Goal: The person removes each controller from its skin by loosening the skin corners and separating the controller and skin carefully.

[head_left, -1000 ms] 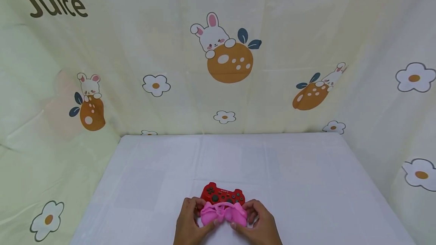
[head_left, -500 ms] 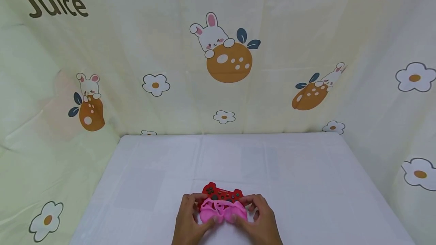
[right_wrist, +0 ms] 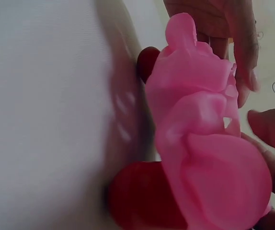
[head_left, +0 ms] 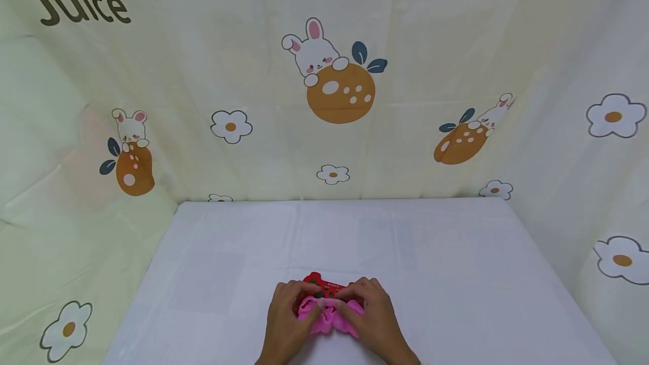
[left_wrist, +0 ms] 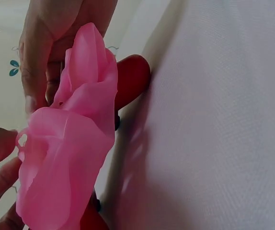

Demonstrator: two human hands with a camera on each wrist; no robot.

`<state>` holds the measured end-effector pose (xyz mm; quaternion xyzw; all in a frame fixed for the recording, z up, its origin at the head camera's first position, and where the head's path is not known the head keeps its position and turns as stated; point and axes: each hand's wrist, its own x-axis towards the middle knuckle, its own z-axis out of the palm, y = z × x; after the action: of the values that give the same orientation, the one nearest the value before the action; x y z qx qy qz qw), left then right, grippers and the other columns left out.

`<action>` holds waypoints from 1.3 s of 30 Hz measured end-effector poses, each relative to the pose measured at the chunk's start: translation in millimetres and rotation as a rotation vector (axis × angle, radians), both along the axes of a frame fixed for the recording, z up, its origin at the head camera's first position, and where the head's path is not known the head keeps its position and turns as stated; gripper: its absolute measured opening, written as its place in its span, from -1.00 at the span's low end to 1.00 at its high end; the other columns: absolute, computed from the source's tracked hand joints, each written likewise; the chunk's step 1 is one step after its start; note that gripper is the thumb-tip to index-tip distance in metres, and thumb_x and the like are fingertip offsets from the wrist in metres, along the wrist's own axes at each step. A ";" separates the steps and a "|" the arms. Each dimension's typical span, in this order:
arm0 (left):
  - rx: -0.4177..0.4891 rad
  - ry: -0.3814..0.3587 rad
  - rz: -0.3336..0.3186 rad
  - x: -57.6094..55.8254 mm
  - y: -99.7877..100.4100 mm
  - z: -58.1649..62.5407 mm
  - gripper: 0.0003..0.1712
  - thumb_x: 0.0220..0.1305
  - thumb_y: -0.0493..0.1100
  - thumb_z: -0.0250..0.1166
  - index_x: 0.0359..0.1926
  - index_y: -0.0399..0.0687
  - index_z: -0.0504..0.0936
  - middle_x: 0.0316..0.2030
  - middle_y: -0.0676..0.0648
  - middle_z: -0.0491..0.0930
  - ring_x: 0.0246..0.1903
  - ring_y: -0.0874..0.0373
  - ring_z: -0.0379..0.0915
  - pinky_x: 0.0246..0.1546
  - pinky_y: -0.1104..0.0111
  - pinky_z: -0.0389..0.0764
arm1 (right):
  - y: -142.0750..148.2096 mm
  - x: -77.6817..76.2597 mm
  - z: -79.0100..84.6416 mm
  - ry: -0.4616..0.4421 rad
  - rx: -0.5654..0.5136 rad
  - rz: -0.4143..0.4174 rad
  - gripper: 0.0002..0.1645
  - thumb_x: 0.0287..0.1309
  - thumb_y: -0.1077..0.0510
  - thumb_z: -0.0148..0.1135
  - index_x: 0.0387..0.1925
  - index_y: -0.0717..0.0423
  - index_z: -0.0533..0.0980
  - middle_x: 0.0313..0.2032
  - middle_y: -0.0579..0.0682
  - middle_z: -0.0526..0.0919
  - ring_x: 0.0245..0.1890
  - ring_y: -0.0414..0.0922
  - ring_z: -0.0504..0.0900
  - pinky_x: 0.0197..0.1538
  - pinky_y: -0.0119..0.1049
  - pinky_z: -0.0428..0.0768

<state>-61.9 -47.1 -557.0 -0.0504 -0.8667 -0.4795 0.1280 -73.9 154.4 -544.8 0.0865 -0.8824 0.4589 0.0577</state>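
A red Sony game controller [head_left: 332, 286] lies near the front of the table, its top edge and a few buttons showing. Over its lower half sits a soft pink silicone controller cover [head_left: 328, 319], crumpled and partly pulled on, with red grips poking out below it in both wrist views. My left hand [head_left: 289, 315] grips the cover's left side, thumb at its upper edge and fingers bent over the controller. On the other side my right hand [head_left: 374, 315] holds the cover's upper edge in the same way. The fingers hide much of the controller's face.
The objects rest on a white-covered table [head_left: 253, 252]. A pale curtain [head_left: 243, 61] printed with rabbits, oranges and flowers hangs behind it and along both sides.
Both hands have moved inward and farther over the controller. The thumbs went from the cover's lower edge up to its upper edge, and the cover now looks more bunched.
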 end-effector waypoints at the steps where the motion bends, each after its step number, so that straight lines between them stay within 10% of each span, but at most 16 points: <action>1: 0.005 -0.011 -0.003 -1.0 0.4 -0.1 -0.77 0.23 0.05 0.56 -0.10 0.37 0.74 -0.16 0.31 0.70 -0.13 0.26 0.40 -0.04 0.35 0.50 | -1.3 -1.3 1.4 -0.012 0.010 0.008 -0.85 0.09 -0.13 0.63 -0.34 -0.45 0.74 -0.37 -0.45 0.61 -0.25 -0.26 0.47 -0.18 -0.39 0.45; 8: 0.035 -0.071 -0.024 -2.6 2.5 3.8 -0.76 0.19 0.04 0.60 -0.15 0.38 0.75 -0.18 0.29 0.65 -0.14 0.25 0.38 -0.06 0.36 0.47 | -8.8 -6.5 8.9 -0.087 0.064 0.037 -0.81 0.00 -0.16 0.69 -0.42 -0.45 0.73 -0.39 -0.30 0.53 -0.28 -0.30 0.43 -0.20 -0.41 0.45; 19: -0.004 0.042 -0.091 -6.2 1.1 0.1 -0.77 0.28 0.04 0.54 -0.07 0.41 0.73 -0.15 0.40 0.70 -0.17 0.31 0.38 -0.09 0.39 0.49 | -15.2 -13.1 8.2 -0.005 0.113 0.119 -0.80 0.11 0.01 0.63 -0.42 -0.33 0.69 -0.42 -0.36 0.46 -0.29 -0.34 0.39 -0.15 -0.35 0.38; 39: 0.062 -0.044 -0.067 -4.4 6.8 5.4 -0.77 0.36 -0.08 0.47 -0.12 0.43 0.64 -0.19 0.35 0.60 -0.17 0.28 0.35 -0.06 0.39 0.52 | -12.9 -10.8 3.0 -0.130 -0.074 0.136 -0.76 0.18 0.03 0.59 -0.30 -0.33 0.62 -0.30 -0.29 0.55 -0.25 -0.27 0.51 -0.10 -0.41 0.52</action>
<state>-66.3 -40.4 -551.6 -0.0649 -0.8518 -0.5111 0.0942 -84.7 141.5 -541.8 0.1143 -0.8588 0.4986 -0.0278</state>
